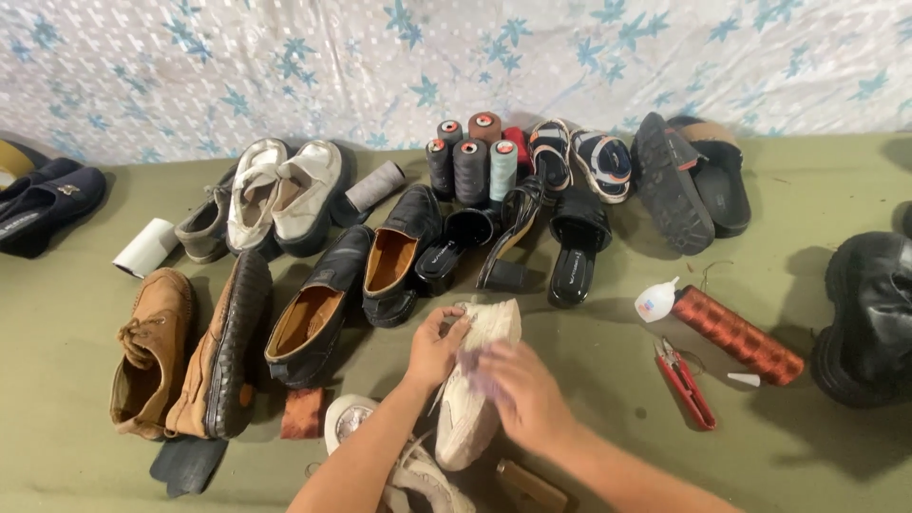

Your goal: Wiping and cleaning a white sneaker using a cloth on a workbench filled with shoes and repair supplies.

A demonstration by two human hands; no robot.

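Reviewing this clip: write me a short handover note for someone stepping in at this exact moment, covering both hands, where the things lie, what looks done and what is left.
Left hand: grips the toe end of the white sneaker, held just above the green mat.
Right hand: lies across the sneaker's middle; motion blur hides whether it holds anything.
Within reach on the right: small glue bottle, copper-red thread spool, red snips.
A second white sneaker lies under the forearms.
Done: cannot tell; no finished repair shows on the sneaker.
Left: the sneaker is in hand, not set down; glue, thread and snips lie on the mat.

Head camera looks steeply down, close above the green mat (826,190).
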